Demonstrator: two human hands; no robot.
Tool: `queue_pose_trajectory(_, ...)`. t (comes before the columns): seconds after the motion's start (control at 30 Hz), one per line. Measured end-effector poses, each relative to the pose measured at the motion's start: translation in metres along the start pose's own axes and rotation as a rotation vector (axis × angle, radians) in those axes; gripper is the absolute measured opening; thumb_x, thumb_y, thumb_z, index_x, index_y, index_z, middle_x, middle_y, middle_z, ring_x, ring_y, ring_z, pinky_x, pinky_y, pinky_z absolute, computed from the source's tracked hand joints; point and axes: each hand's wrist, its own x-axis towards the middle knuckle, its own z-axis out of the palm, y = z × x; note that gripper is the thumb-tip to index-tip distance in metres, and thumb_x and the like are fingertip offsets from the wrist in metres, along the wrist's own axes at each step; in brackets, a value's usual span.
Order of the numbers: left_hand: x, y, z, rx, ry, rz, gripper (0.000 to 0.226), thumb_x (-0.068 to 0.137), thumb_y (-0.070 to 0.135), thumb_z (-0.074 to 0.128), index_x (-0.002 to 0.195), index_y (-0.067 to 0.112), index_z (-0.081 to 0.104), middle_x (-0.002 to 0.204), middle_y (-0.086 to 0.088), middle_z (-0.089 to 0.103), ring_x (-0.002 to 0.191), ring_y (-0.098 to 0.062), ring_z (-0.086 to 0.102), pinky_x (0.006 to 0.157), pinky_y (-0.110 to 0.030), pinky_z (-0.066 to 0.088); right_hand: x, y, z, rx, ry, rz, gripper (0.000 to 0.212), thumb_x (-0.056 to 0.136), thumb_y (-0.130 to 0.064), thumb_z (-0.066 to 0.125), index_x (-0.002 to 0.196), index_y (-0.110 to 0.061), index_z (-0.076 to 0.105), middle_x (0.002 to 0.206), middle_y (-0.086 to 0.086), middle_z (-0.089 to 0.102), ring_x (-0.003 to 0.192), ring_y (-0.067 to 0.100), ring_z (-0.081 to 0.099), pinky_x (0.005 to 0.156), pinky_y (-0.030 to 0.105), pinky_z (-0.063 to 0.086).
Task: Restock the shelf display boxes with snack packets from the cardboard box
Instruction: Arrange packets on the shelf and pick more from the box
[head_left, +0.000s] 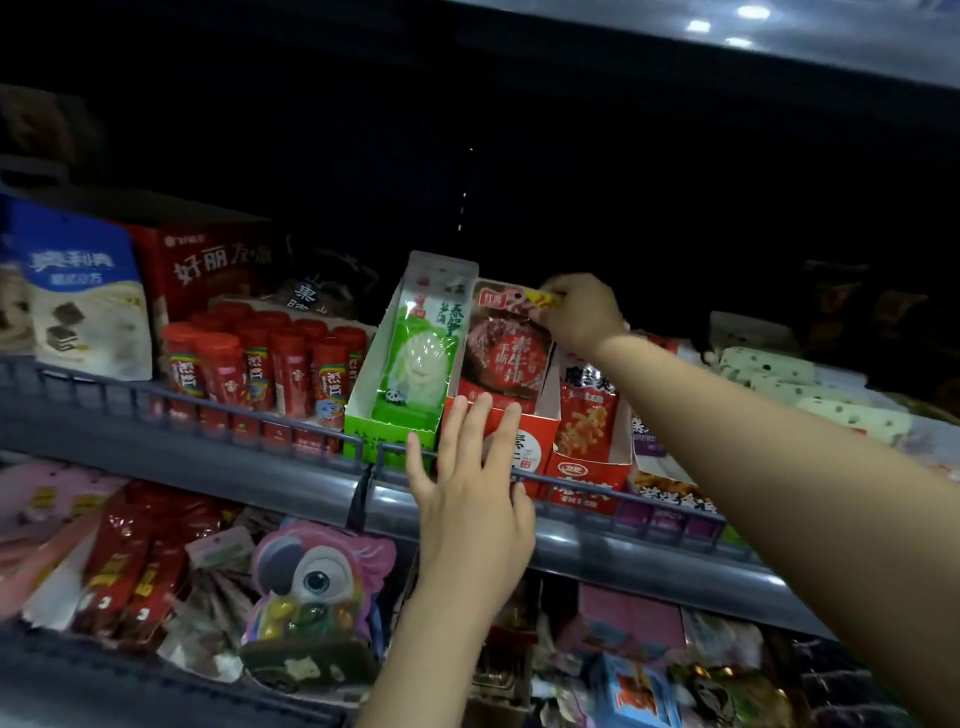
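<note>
A red display box (524, 441) stands on the upper shelf behind the grey rail, between a green display box (395, 415) and another red display box (587, 467). A red snack packet (506, 353) with a round meat picture stands upright in it. My right hand (582, 312) pinches the packet's top right corner. My left hand (472, 488) is raised with straight, spread fingers, its fingertips touching the front of the red display box. The cardboard box is not in view.
Red candy tubes (270, 364), a blue-white biscuit bag (83, 301) and a red carton (202, 270) fill the shelf's left. Pale green packets (810, 389) lie at the right. The shelf below holds a pink parrot toy (317, 587) and mixed snacks. A dark shelf hangs overhead.
</note>
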Motion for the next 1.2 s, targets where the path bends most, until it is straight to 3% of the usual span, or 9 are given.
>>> queue_pose_trajectory(0.17, -0.001, 0.002, -0.001, -0.010, -0.013, 0.006, 0.073, 0.091, 0.025, 0.049, 0.149, 0.036, 0.005, 0.157, 0.012, -0.007, 0.140, -0.005, -0.021, 0.107, -0.043, -0.024, 0.002, 0.008, 0.023, -0.222, 0.078, -0.051, 0.027, 0.088, -0.014, 0.061, 0.114, -0.012, 0.064, 0.117, 0.011, 0.063, 0.107, 0.026, 0.057, 0.084, 0.029, 0.045)
queue_pose_trajectory(0.3, 0.000, 0.003, 0.000, -0.023, -0.008, -0.005, 0.074, 0.091, 0.023, 0.050, 0.149, 0.035, 0.006, 0.157, 0.012, -0.007, 0.141, -0.005, -0.020, 0.106, -0.042, -0.024, 0.002, 0.008, 0.025, -0.369, 0.159, -0.129, 0.031, 0.086, -0.017, 0.061, 0.117, -0.020, 0.062, 0.119, 0.009, 0.061, 0.109, 0.029, 0.054, 0.088, 0.038, 0.047)
queue_pose_trajectory(0.4, -0.001, 0.004, 0.001, -0.030, -0.003, -0.014, 0.074, 0.090, 0.021, 0.051, 0.149, 0.034, 0.009, 0.157, 0.011, -0.006, 0.141, -0.005, -0.019, 0.107, -0.042, -0.023, -0.001, 0.010, 0.022, -0.407, 0.174, -0.159, 0.034, 0.087, -0.020, 0.062, 0.121, -0.021, 0.060, 0.123, 0.009, 0.058, 0.112, 0.029, 0.051, 0.090, 0.038, 0.045)
queue_pose_trajectory(0.67, -0.001, 0.006, 0.003, -0.043, 0.011, -0.022, 0.073, 0.090, 0.020, 0.050, 0.149, 0.032, 0.010, 0.158, 0.009, -0.005, 0.141, -0.006, -0.018, 0.108, -0.040, -0.020, -0.012, 0.011, 0.017, -0.458, 0.170, -0.118, 0.039, 0.092, -0.026, 0.057, 0.131, -0.026, 0.053, 0.126, 0.009, 0.053, 0.117, 0.028, 0.044, 0.094, 0.034, 0.035)
queue_pose_trajectory(0.9, -0.004, 0.006, 0.001, -0.030, 0.007, -0.006, 0.071, 0.090, 0.022, 0.051, 0.149, 0.031, 0.013, 0.158, 0.008, -0.004, 0.141, -0.005, -0.015, 0.111, -0.039, -0.018, -0.036, 0.017, 0.008, -0.327, 0.163, -0.138, 0.042, 0.093, -0.030, 0.054, 0.134, -0.021, 0.050, 0.135, 0.003, 0.051, 0.125, 0.022, 0.038, 0.100, 0.030, 0.030)
queue_pose_trajectory(1.1, -0.015, 0.002, 0.002, -0.055, 0.054, 0.072, 0.060, 0.084, 0.014, 0.059, 0.140, 0.018, 0.041, 0.156, -0.004, 0.021, 0.144, -0.015, 0.015, 0.115, -0.046, 0.002, -0.090, 0.025, -0.006, -0.137, 0.225, -0.184, 0.038, 0.089, -0.030, 0.059, 0.125, -0.017, 0.059, 0.128, 0.003, 0.059, 0.125, 0.021, 0.042, 0.101, 0.030, 0.033)
queue_pose_trajectory(1.2, -0.025, 0.002, 0.001, -0.063, 0.068, 0.099, 0.053, 0.082, 0.010, 0.060, 0.133, 0.014, 0.049, 0.147, -0.006, 0.037, 0.137, -0.016, 0.026, 0.114, -0.041, 0.009, -0.132, 0.031, -0.014, -0.032, 0.223, -0.156, 0.035, 0.088, -0.030, 0.061, 0.121, -0.018, 0.062, 0.119, 0.000, 0.063, 0.121, 0.018, 0.044, 0.098, 0.026, 0.032)
